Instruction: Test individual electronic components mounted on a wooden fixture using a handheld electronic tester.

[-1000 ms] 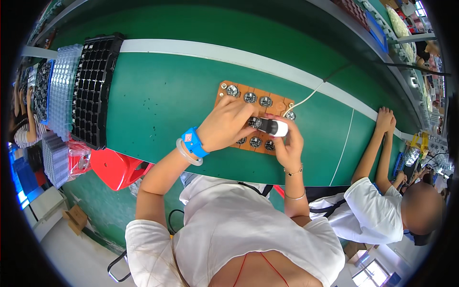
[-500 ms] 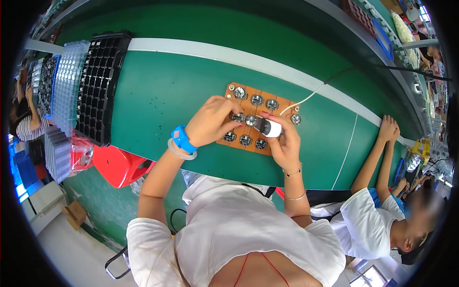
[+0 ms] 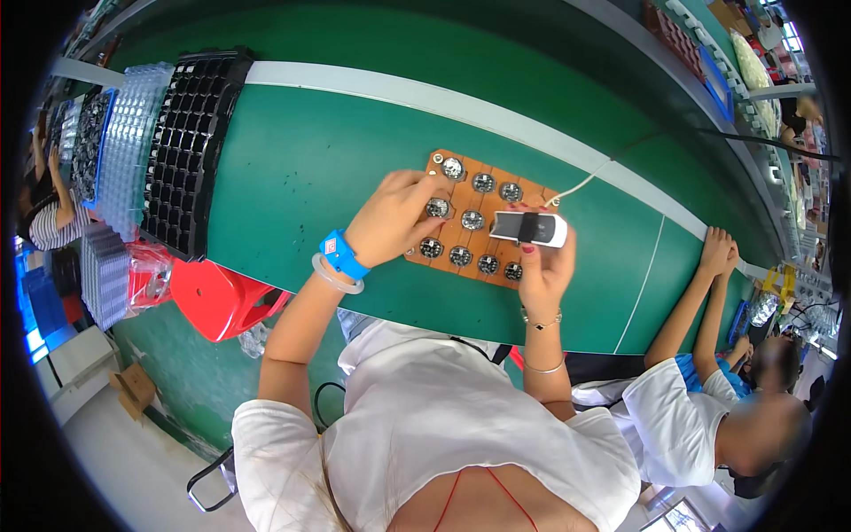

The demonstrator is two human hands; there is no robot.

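Note:
An orange-brown board (image 3: 459, 233) lies on the green table, holding rows of small round parts with black and silver faces. Thumb and forefinger of my left hand (image 3: 390, 222) pinch a round part (image 3: 437, 207) at the left end of the middle row. Its underside is hidden, so I cannot tell whether it still sits in the board. My right hand (image 3: 545, 266) grips a small white handheld device (image 3: 550, 230) with a black band and a dark, flat front end. That device is over the right part of the board, pointing left. A white cable (image 3: 581, 184) runs near it.
A black tray with many pockets (image 3: 191, 151) and clear plastic trays (image 3: 128, 151) stand at the left end of the table. Below them is a red stool (image 3: 208, 297). At the right, another person's hands (image 3: 718, 253) rest on the table.
The white device has moved right, away from the middle part, and turned more level. My left hand stays at the same part, its fingers shifted slightly. The neighbouring person's head has lowered.

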